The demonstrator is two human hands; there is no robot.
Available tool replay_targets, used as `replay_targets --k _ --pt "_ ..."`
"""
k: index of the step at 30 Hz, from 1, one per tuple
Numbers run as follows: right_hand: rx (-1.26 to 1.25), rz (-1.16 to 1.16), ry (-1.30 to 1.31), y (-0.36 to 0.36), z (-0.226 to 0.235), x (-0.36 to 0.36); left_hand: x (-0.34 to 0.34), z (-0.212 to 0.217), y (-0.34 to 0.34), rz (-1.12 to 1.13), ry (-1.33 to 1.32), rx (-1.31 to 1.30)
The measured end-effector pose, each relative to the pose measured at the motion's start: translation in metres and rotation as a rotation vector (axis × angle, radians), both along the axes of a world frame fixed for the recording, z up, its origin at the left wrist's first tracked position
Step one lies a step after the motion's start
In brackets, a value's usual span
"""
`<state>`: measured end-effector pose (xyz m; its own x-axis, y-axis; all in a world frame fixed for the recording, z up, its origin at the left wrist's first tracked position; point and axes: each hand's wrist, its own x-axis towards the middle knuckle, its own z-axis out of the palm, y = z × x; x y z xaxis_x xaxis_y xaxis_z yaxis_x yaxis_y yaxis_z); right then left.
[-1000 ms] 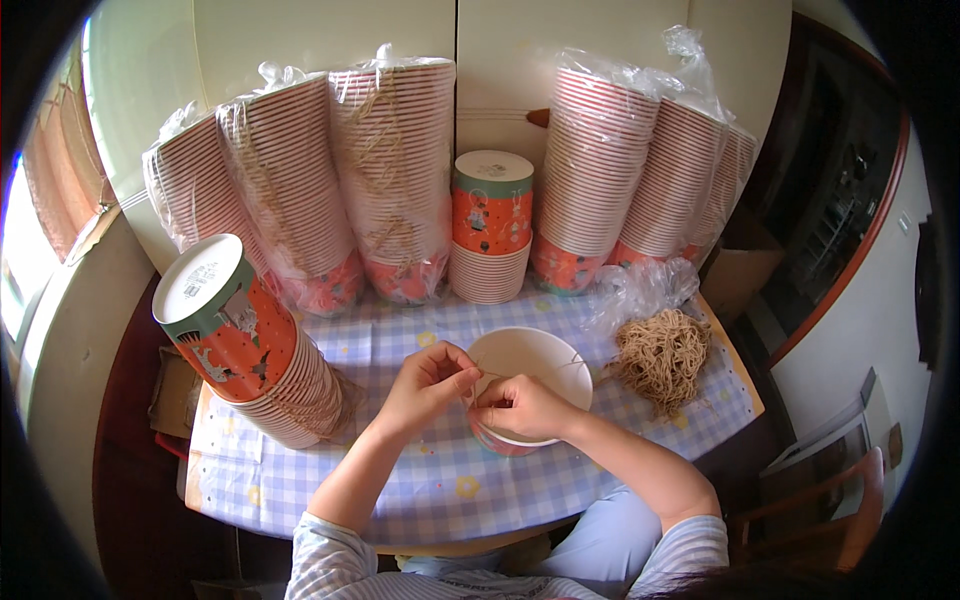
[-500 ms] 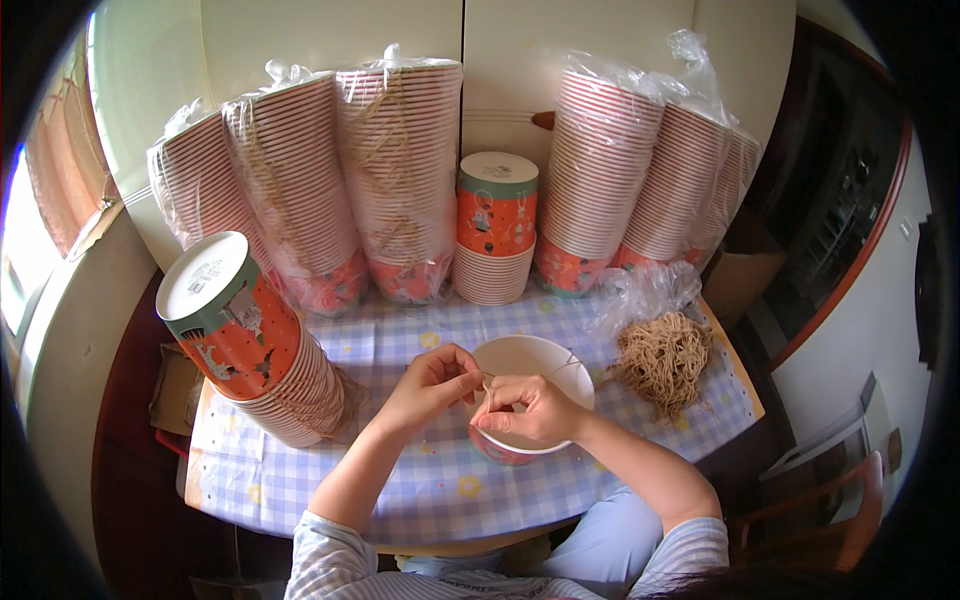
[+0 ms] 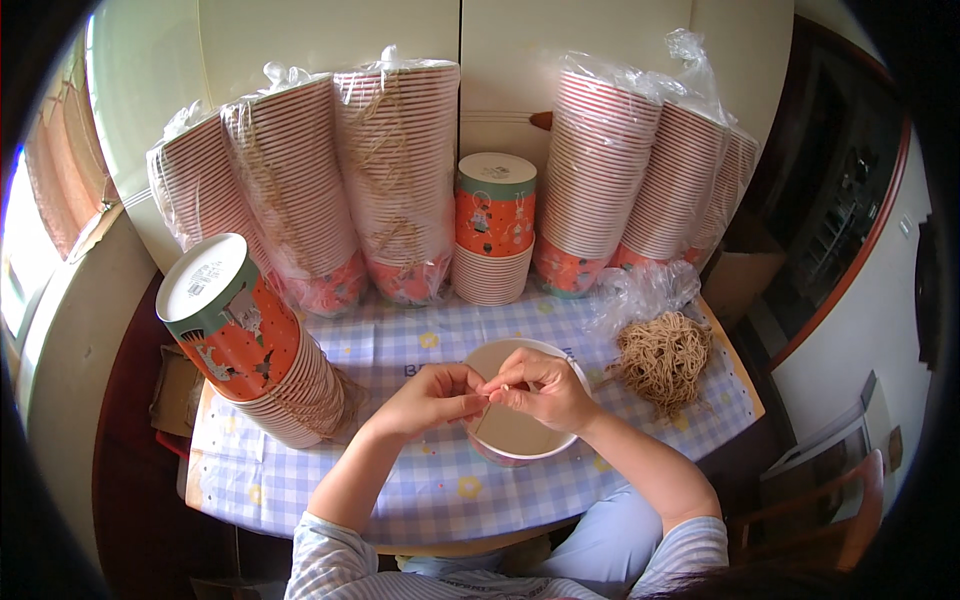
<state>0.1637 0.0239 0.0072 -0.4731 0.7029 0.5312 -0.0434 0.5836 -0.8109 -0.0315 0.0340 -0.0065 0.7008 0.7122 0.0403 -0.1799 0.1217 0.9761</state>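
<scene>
Over a paper bucket [image 3: 522, 438] with a white inside, my two hands meet fingertip to fingertip. Thumb and forefinger of my left hand [image 3: 437, 398] pinch a thin tan string [image 3: 486, 411]. My right hand [image 3: 550, 393] is closed on the same string, with a short end of it showing at the fingertips. Part of the string hangs down toward the bucket's near side. Whether it is knotted is too small to make out. To the right of the bucket lies a tangled heap of tan strings [image 3: 667, 362].
A leaning stack of orange and green buckets [image 3: 235, 310] stands at the left, with strings draped on it. Behind are a short bucket stack [image 3: 496, 225] and several tall plastic-wrapped stacks [image 3: 400, 170]. A crumpled plastic bag [image 3: 648, 292] lies on the checked tablecloth [image 3: 400, 500].
My right hand has shifted slightly up and right, its fingers now turned toward the left fingertips. The bucket has moved a little left and appears turned; the string's long end at its far rim no longer shows.
</scene>
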Motion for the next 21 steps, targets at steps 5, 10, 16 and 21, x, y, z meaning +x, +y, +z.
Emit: replay_targets --k 5,10,16,21 --pt "-0.022 -0.05 -0.003 -0.002 0.001 -0.002 0.0 0.004 -0.005 -0.009 0.016 0.041" --pt "0.002 -0.086 -0.02 -0.004 0.006 -0.002 0.003 0.003 -0.012 0.159 0.211 0.312" --pt "-0.046 -0.118 0.023 -0.004 0.004 -0.005 0.004 0.005 -0.013 0.195 0.308 0.448" --pt "-0.166 -0.051 -0.033 0.002 -0.008 -0.006 0.002 0.002 -0.009 0.169 0.182 0.304"
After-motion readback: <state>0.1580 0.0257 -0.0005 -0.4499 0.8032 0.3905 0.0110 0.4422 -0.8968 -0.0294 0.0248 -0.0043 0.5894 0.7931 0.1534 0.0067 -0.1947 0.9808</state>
